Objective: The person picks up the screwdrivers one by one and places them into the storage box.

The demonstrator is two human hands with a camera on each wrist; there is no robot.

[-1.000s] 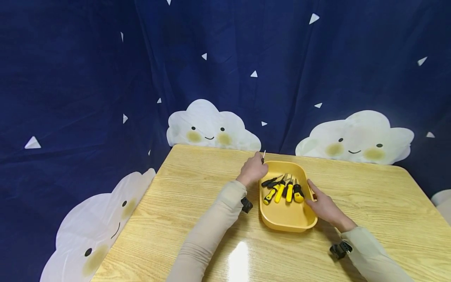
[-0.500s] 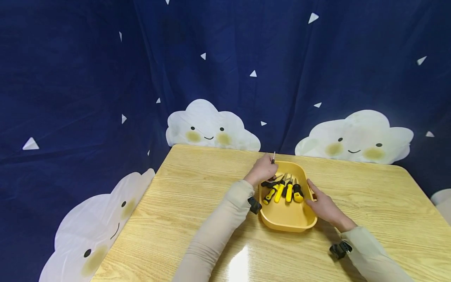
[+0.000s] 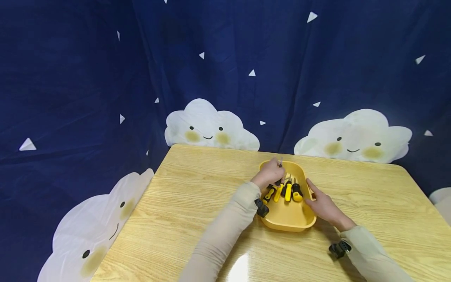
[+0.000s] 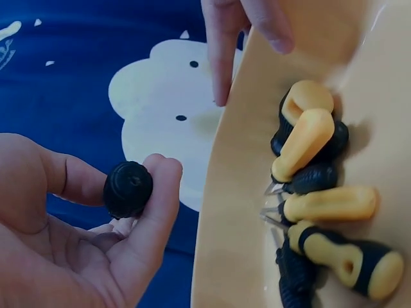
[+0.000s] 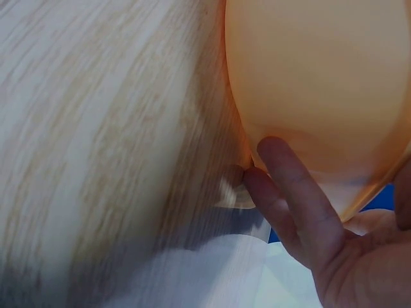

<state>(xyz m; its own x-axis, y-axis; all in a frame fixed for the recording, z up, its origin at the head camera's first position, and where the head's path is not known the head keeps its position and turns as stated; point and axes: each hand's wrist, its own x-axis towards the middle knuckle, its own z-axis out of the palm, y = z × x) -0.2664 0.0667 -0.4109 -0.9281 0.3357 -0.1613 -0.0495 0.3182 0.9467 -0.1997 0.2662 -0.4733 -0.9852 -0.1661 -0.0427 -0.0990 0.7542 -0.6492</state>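
Observation:
My left hand (image 3: 269, 172) hovers over the far left part of a yellow plastic tray (image 3: 289, 220). Pinched between its thumb and fingers is a black-handled screwdriver (image 4: 128, 190), seen end-on in the left wrist view; in the head view its thin shaft points up and away. Several yellow-and-black screwdrivers (image 4: 331, 204) lie in a loose row inside the tray, some black handles partly beneath them and behind my hand. At the tray's right side, my right hand (image 3: 325, 205) grips the wall, thumb at the rim and fingers (image 5: 297, 186) against the outside.
The tray stands on a light wood-grain table (image 3: 197, 184) near its far edge. Behind hangs a dark blue curtain (image 3: 225, 47) printed with white clouds and triangles. A small black wrist camera (image 3: 262, 208) sits on each sleeve.
My left hand has moved right with the screwdriver, from beside the tray's far left corner to over the tray. My right hand and the tray have stayed in place.

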